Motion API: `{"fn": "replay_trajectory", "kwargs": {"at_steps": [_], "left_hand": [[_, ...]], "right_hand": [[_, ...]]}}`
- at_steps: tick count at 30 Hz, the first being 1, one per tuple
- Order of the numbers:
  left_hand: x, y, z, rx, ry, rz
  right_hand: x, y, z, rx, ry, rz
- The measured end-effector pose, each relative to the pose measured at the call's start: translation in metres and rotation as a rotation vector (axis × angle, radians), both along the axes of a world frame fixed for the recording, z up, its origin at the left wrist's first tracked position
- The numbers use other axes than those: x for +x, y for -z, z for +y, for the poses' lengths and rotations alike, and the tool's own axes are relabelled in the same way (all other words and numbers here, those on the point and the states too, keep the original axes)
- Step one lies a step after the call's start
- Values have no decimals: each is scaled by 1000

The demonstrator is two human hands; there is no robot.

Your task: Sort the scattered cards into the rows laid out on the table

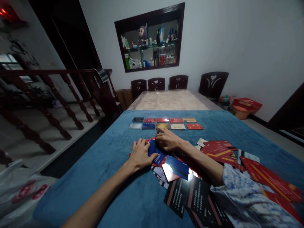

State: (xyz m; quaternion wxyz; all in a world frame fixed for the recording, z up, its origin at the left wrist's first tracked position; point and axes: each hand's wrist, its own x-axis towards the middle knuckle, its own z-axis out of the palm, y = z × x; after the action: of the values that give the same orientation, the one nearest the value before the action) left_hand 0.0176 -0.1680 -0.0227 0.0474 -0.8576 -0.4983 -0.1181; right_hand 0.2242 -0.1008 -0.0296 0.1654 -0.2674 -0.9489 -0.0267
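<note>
My left hand [140, 155] rests at the left of a loose pile of cards, its thumb and forefinger closed on the edge of a dark blue card [156, 153] with white print. My right hand [167, 140] is over the far right side of that card, fingers curled inward; whatever is between them is hidden. Red cards show partly from under both hands. Nearer me lies another blue card [177, 167] with a dark stripe, overlapping white and red ones. Just beyond my right fingertips is a gold card [162, 126], part of two neat rows of cards.
Large black cards [177, 196] with white print lie near me. Several red cards [219, 152] spread to the right, some beside my right sleeve. A blue cloth [106, 152] covers the near table. Chairs [178, 83] stand beyond, and a white plastic bag [23, 193] is at lower left.
</note>
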Motion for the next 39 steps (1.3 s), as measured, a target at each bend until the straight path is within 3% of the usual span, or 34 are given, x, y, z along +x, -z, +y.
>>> {"fn": "replay_trajectory", "kwargs": {"at_steps": [8, 18, 27, 34, 39], "left_hand": [[3, 5, -4, 66, 8, -1], [-3, 10, -3, 242, 166, 19], [-9, 7, -1, 335, 249, 17], [-12, -2, -1, 287, 206, -15], [-18, 1, 8, 232, 134, -67]], "right_hand": [[-1, 5, 0, 7, -21, 24], [2, 9, 4, -12, -71, 124], [-1, 10, 6, 117, -126, 193], [-1, 7, 4, 123, -64, 256], [-1, 14, 8, 98, 9, 293]]}}
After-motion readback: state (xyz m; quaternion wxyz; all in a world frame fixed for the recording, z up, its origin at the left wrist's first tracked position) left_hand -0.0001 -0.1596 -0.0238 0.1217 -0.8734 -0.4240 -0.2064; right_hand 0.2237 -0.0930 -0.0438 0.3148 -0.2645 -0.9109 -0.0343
